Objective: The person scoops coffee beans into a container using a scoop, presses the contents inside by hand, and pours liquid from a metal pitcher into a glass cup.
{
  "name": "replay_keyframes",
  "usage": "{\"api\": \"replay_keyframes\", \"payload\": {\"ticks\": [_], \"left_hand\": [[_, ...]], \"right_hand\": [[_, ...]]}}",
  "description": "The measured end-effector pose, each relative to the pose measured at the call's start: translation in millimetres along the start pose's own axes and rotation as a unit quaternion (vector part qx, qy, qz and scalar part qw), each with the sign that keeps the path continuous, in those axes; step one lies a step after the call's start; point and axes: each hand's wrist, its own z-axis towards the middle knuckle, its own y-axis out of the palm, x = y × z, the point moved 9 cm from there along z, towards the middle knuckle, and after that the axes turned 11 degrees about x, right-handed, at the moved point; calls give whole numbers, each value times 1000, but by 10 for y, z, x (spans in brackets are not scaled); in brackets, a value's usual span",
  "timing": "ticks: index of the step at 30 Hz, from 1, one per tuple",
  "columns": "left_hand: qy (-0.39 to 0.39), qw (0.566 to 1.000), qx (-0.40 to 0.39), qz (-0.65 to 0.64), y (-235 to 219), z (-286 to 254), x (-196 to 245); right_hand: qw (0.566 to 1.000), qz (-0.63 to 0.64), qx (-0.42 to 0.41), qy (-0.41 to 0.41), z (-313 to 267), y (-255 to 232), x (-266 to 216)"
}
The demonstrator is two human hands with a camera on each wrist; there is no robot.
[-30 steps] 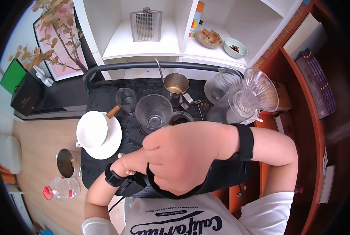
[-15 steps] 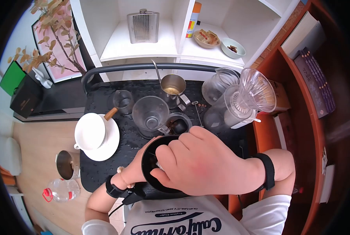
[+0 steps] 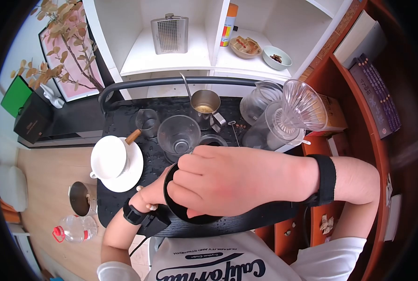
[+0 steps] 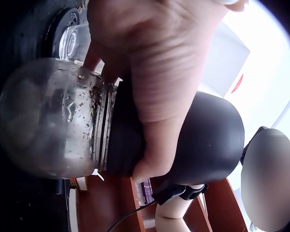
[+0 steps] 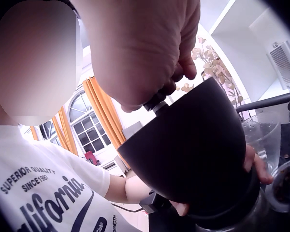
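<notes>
A manual coffee grinder with a black bowl-shaped hopper (image 5: pixel 188 145) and a clear glass jar (image 4: pixel 48 121) below it stands at the table's near edge. My left hand (image 4: pixel 157 72) grips its black collar, thumb on one side and fingers round the other. Coffee-coloured specks cling inside the jar's neck. Over the hopper's mouth, my right hand (image 3: pixel 218 180) curls its fingers round a dark knob (image 5: pixel 153 104) on a metal shaft. From the head camera, that hand covers most of the opening. The hopper leans in the right wrist view.
A white cup (image 3: pixel 108 157) on a saucer (image 3: pixel 133 175) stands left. Behind the grinder are a clear plastic cup (image 3: pixel 178 133), a small glass pitcher (image 3: pixel 147 122) and a metal pot (image 3: pixel 205 104). At the right, a ribbed glass dripper (image 3: pixel 305 105) rises beside a glass jug (image 3: pixel 258 100).
My right hand swings round over the hopper, first rightward, showing part of the opening, then back left across it. My left hand keeps its grip on the grinder.
</notes>
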Motion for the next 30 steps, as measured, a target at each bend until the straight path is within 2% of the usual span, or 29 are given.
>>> {"api": "replay_keyframes", "payload": {"ticks": [2, 3, 5, 6, 8, 9, 10, 12, 13, 16, 20, 22, 23, 25, 26, 28, 29, 30], "left_hand": [[-72, 995, -71, -28, 86, -6, -181], [-72, 995, -71, -28, 102, -9, -176], [-22, 999, -6, -28, 85, 16, -71], [2, 999, 26, -28, 94, 13, -11], [49, 994, 89, -30, 147, -22, 112], [71, 990, 119, -32, 174, -55, 174], [93, 984, 150, -32, 177, -96, 239], [136, 967, 213, -32, 106, -189, 369], [159, 974, 154, 53, 128, -215, 496], [146, 973, 175, 25, 57, -183, 649], [179, 970, 166, 10, 48, -154, 512], [151, 978, 146, 8, 42, -130, 380], [137, 981, 137, 7, 39, -125, 314], [106, 987, 122, 5, 41, -120, 187], [105, 987, 123, 5, 42, -112, 148], [100, 989, 98, 47, 88, -79, 84], [100, 989, 100, 48, 56, -59, 102], [78, 993, 59, 61, 88, -21, 92]], "right_hand": [[1000, 8, -1, -6, 1, 1, 15], [1000, 8, -1, -6, -3, -7, -5], [997, -72, -7, 27, 36, -56, -23], [997, -74, -7, 28, 63, -74, -106], [978, -130, 7, 160, 77, -121, -77], [963, -187, 28, 190, 76, -112, -98], [963, -187, 28, 192, 90, -60, -137], [925, -269, -7, 268, 32, 11, -36], [922, -295, 35, 248, 31, 10, -4], [920, -307, 86, 229, 56, -62, -15], [907, -304, 58, 287, -41, -112, 38], [939, -304, 47, 153, 33, -60, -71], [939, -303, 47, 153, 10, -71, -37], [962, -257, 64, 57, 30, -39, -140], [963, -256, 64, 56, 22, -28, -97], [975, -198, 95, -19, 29, -30, -165], [975, -197, 96, -21, 37, -33, -144], [982, -159, 98, -33, 44, -36, -151]]}}
